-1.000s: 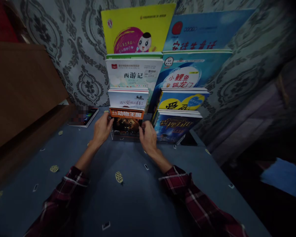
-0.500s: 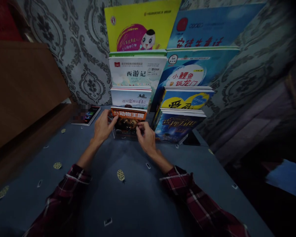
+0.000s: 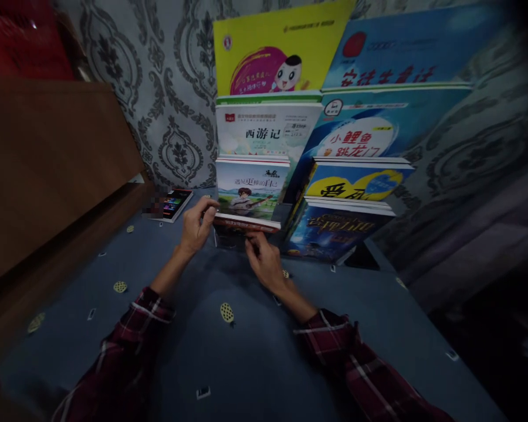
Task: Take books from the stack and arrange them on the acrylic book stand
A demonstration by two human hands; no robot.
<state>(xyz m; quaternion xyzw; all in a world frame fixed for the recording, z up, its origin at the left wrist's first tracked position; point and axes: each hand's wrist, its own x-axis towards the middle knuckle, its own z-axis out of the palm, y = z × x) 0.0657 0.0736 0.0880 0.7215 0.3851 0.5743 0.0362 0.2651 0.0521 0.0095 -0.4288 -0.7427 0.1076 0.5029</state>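
A small book with an orange and dark cover [image 3: 246,225] tilts toward me at the front of the left row, its white page edge showing on top. My left hand [image 3: 196,225] grips its left end, with thumb and fingers at the upper corner. Against its front cover, my right hand [image 3: 265,261] is closed, fingers curled at the lower right part. Right behind stands a book with a guitar player on its cover [image 3: 250,190]. A dark blue book [image 3: 334,228] stands to the right of my right hand.
Taller books rise in steps behind: a white one [image 3: 268,126], a yellow one [image 3: 277,53] and blue ones [image 3: 387,53]. Another book [image 3: 173,205] lies flat at the left. A wooden panel [image 3: 57,170] borders the blue patterned cloth [image 3: 180,351]; patterned wallpaper [image 3: 180,146] is behind.
The orange book has tipped forward from nearly upright, uncovering more of the guitar-player book behind. Both hands stay at it. The view has shifted a little, so things appear farther right.
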